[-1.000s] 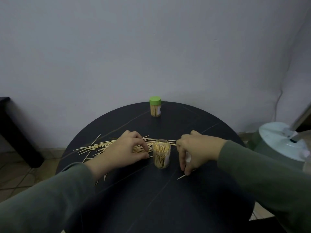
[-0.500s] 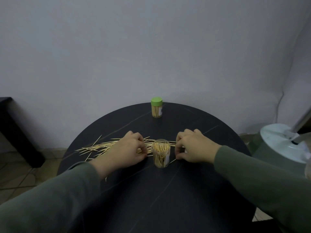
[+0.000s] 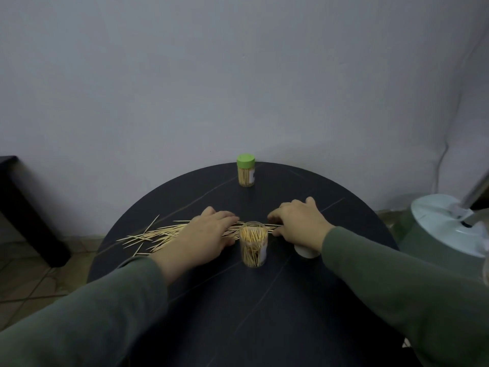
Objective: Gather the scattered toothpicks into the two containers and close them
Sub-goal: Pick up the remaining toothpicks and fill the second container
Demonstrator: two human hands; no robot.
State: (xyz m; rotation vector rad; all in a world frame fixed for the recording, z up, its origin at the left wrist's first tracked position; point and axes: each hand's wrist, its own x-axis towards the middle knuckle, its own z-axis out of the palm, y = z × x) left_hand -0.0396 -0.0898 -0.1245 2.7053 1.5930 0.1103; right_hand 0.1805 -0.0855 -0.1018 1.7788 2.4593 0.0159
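Observation:
Scattered toothpicks (image 3: 156, 234) lie in a long heap across the left and middle of the round black table (image 3: 264, 313). My left hand (image 3: 209, 234) rests flat on the heap, fingers stretched toward the right. An open clear container (image 3: 253, 245), full of upright toothpicks, stands between my hands. My right hand (image 3: 299, 223) curls its fingers and thumb round the heap's right end, just behind the container. A white lid (image 3: 304, 252) lies on the table under my right wrist. A second container with a green lid (image 3: 246, 173), closed, stands at the table's far edge.
A white wall rises right behind the table. At the right, beside the table, stands a pale round appliance base (image 3: 447, 229) with a metal pole. A dark piece of furniture (image 3: 23, 207) stands on the tiled floor at the left.
My right hand has moved from the table in front of the open container up to the right end of the heap, uncovering the white lid. My left hand's fingers have straightened over the toothpicks.

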